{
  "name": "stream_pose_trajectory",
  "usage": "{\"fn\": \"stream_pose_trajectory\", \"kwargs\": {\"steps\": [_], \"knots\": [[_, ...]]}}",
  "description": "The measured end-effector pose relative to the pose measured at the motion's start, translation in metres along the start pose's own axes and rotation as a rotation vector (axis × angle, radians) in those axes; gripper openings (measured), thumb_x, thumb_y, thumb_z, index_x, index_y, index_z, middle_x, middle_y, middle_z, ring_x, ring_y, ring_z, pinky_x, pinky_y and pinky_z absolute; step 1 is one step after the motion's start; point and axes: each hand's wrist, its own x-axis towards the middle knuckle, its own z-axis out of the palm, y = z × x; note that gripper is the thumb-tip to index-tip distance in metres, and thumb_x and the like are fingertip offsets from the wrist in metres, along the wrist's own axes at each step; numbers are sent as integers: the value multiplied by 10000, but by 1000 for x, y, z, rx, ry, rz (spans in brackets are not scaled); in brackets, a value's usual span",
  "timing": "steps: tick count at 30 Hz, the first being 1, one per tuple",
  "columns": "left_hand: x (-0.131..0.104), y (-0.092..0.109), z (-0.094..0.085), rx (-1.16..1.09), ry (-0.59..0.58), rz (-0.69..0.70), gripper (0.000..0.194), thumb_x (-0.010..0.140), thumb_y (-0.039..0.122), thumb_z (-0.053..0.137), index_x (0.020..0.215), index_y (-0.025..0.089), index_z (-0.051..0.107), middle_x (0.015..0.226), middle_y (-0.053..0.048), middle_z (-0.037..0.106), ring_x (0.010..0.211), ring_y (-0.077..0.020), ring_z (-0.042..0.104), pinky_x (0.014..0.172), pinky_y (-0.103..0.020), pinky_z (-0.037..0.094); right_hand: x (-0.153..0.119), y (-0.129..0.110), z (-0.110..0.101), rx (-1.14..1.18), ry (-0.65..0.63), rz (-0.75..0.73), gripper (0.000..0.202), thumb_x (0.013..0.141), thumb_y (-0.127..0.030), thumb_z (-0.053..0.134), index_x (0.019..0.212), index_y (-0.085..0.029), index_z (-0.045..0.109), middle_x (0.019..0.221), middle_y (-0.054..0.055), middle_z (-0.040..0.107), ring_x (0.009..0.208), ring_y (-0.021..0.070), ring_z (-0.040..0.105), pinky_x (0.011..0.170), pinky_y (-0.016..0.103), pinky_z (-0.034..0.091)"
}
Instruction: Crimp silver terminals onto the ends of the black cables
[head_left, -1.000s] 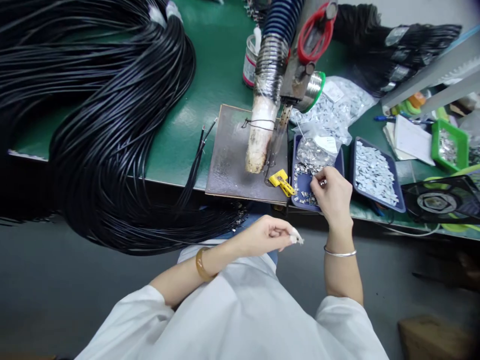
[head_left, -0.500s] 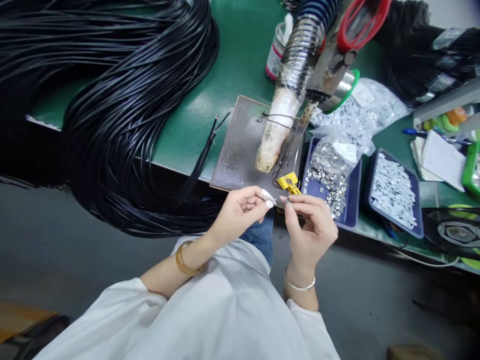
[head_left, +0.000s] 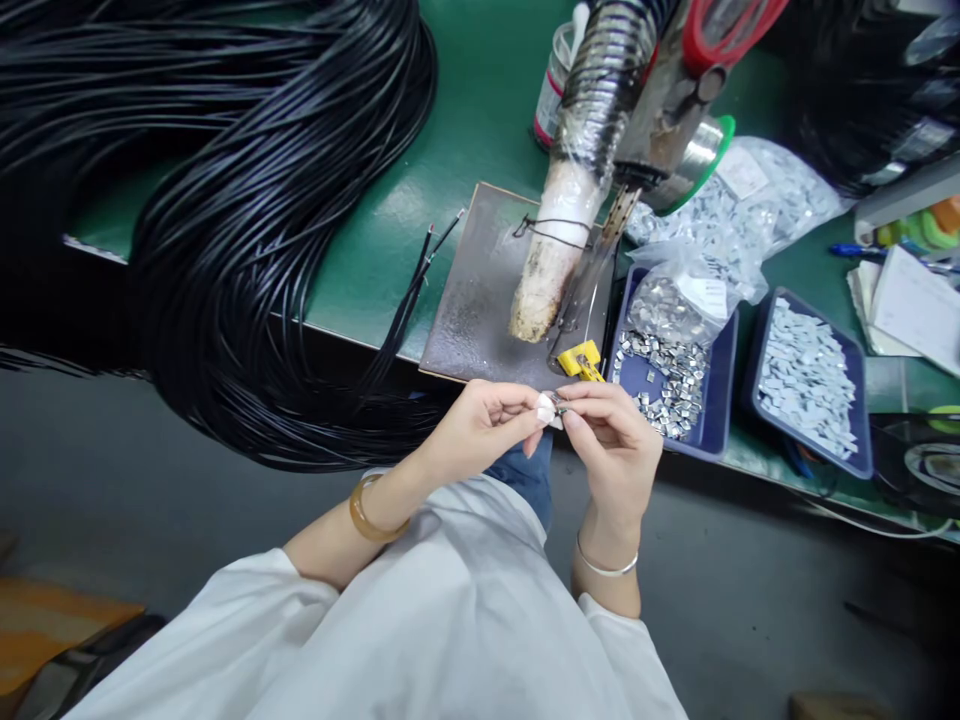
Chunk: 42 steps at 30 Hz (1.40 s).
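My left hand (head_left: 495,418) and my right hand (head_left: 616,435) meet fingertip to fingertip in front of the table's edge. White coverings wrap the thumb and a fingertip of my left hand, which are pinched together; what lies between them is too small to make out. Right thumb and forefinger pinch a small metal piece (head_left: 557,398) against the left fingertips. Just beyond the hands, a yellow clip-like holder (head_left: 580,358) sits at the front of a grey board (head_left: 480,290). A thin wire runs down to it from the stand above.
A wrapped flexible duct (head_left: 551,250) hangs over the board. At right stand a blue tray (head_left: 718,400) of small metal shells and another tray (head_left: 862,440) of pale pieces. A solder spool (head_left: 694,165) is behind. Black cables (head_left: 262,230) drape over the table's left edge.
My right hand has moved slightly left, closing the gap, so the fingertips of both hands now touch around the small metal piece. The view has shifted a little.
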Motion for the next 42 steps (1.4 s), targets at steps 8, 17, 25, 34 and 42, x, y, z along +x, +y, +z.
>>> {"fn": "stream_pose_trajectory", "kwargs": {"steps": [8,17,25,34,42], "knots": [[-3,-6,6,581,210,478,79,919,160,658,909,115,723,785,-40,730,666,-87,616,634,-175,463,-2,4,3,-48,64,-49,98,881,-163,685,918,-246,720,1013,28,734,934,172,742,879,367,643],[-4,-9,10,397,235,268,242,977,221,555,760,138,624,576,31,582,505,-53,473,527,-166,380,-4,9,17,-49,161,-1,77,882,-178,696,914,-240,729,1049,31,718,978,188,741,900,391,628],[0,-2,2,-81,186,-49,219,921,362,630,913,149,581,515,101,360,437,-39,270,427,-164,217,-1,4,15,-262,302,-230,202,914,-89,619,1029,-240,688,1023,24,753,958,181,743,852,384,630],[7,0,-1,-5,313,16,159,799,261,690,736,115,683,620,11,556,568,-67,435,536,-180,349,-1,6,19,-311,206,-388,263,854,-31,675,1036,-221,675,1014,24,779,935,160,756,823,319,641],[13,6,-3,-16,368,35,121,740,222,708,686,116,731,640,-8,644,609,-90,537,590,-191,447,1,18,20,-270,159,-343,204,849,-92,687,973,-247,642,1054,29,783,943,182,764,832,354,636]]}}
